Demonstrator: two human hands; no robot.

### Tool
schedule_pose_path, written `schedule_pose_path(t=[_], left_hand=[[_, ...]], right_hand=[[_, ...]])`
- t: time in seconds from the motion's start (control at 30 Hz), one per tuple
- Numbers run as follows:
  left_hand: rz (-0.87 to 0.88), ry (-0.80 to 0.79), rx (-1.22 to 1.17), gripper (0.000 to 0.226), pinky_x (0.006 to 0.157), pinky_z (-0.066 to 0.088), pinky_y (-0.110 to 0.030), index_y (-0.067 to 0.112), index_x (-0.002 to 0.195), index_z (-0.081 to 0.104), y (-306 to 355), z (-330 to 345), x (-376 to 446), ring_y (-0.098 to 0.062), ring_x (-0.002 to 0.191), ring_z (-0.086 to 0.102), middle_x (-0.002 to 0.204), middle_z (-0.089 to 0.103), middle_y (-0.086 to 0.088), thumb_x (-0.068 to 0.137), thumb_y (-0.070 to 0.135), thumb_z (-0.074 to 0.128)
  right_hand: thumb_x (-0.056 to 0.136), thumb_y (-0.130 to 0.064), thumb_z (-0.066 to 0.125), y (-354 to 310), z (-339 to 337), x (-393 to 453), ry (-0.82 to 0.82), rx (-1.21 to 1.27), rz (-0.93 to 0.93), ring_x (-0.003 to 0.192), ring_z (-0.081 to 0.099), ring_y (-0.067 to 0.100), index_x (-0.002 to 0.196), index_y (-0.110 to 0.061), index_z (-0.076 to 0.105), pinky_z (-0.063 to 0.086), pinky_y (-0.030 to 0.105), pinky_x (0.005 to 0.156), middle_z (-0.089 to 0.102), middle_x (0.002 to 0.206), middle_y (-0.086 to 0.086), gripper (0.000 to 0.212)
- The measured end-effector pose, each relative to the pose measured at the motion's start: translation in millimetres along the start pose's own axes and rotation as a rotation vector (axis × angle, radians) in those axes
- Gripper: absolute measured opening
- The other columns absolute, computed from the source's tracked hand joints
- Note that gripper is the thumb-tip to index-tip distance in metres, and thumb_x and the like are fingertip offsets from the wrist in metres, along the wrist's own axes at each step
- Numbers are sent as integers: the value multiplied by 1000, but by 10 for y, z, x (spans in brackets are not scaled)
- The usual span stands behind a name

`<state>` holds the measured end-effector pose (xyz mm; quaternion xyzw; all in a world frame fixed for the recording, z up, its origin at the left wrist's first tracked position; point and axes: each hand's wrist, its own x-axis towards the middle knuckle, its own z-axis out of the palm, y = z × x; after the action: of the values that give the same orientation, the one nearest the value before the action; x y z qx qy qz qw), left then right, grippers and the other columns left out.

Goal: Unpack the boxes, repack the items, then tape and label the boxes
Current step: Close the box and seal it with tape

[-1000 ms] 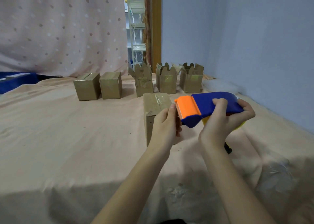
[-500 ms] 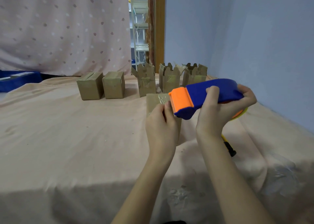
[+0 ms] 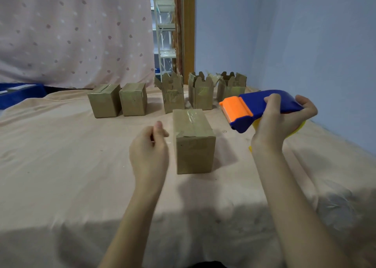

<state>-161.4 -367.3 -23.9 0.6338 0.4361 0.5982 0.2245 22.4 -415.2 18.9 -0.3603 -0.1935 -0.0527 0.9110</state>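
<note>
Taping is sitting about half done: the near box [image 3: 193,141] and two left boxes [image 3: 118,100] are standing sealed, three rear boxes [image 3: 200,92] gaping open, the right hand [image 3: 278,121] gripping the dispenser [image 3: 256,107], the left hand [image 3: 150,147] hovering loosely curled, empty.

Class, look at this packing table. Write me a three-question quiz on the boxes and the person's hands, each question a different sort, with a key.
1. True or false: the right hand holds the tape dispenser.
2. How many boxes in the back row stand with flaps open? A) one B) three C) five
3. Fill in: the nearest box has ____ across its closed top.

Key: 1 true; 2 B, the three open boxes; 3 tape.
</note>
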Motion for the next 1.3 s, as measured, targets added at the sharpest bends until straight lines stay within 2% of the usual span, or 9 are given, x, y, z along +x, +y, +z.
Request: schedule_pose_path(t=[0.07,0.17,0.27,0.43,0.63,0.8,1.0,1.13,1.3], left_hand=[[-69,-112,-27,41,54,36,-28,18,62,59,-80,-106,88,-11,46,44,51,46,4,100,28,45],[-144,-201,-9,43,56,39,-29,18,61,65,-139,-153,125,-10,44,47,50,51,5,97,35,49],[-189,-220,16,47,60,44,-34,21,57,68,-170,-119,146,-15,49,50,46,55,8,91,50,54],[-184,-261,85,45,59,40,-30,24,58,67,-145,-50,205,-12,52,51,50,57,7,93,47,52],[-122,-221,306,48,50,30,-27,21,59,61,-111,46,256,-13,56,52,56,55,2,98,45,44],[-24,-220,388,48,49,28,-28,22,59,57,-154,12,240,-13,57,49,54,52,4,100,42,39],[99,-128,465,47,52,31,-32,17,65,58,-174,-34,194,-21,61,48,55,51,4,100,40,37],[18,-207,379,47,53,34,-31,18,60,57,-291,-153,345,-17,58,51,56,55,2,99,40,43],[-47,-334,293,49,53,35,-29,19,57,62,-412,-103,389,-7,48,49,50,55,5,96,45,47]], right_hand=[[72,-6,59,9,-101,79,-72,-92,-136,89,53,19,107,-11,31,47,17,61,39,115,9,45],[72,3,59,52,-219,79,-246,-204,-311,93,51,10,110,-8,29,46,17,66,36,114,-3,50],[71,10,62,62,-265,52,-290,-236,-384,95,50,-6,112,-6,28,46,12,67,34,115,-7,56],[70,16,66,54,-258,78,-364,-301,-477,102,48,-12,114,-5,27,46,9,69,34,114,-10,62],[71,13,64,91,-254,153,-340,-313,-467,101,50,-11,112,-6,27,47,10,68,35,113,-10,59],[70,-4,61,115,-282,238,-292,-267,-443,99,49,11,109,-12,29,47,16,69,34,115,-7,51],[71,-8,60,190,-309,313,-186,-233,-321,94,53,25,103,-18,31,50,26,66,38,112,-1,44],[70,-9,60,216,-478,386,-170,-277,-337,94,50,15,104,-14,30,46,19,67,36,113,-3,46],[71,-3,64,212,-533,384,-331,-393,-445,101,49,4,111,-11,28,47,14,69,34,115,-10,54]])
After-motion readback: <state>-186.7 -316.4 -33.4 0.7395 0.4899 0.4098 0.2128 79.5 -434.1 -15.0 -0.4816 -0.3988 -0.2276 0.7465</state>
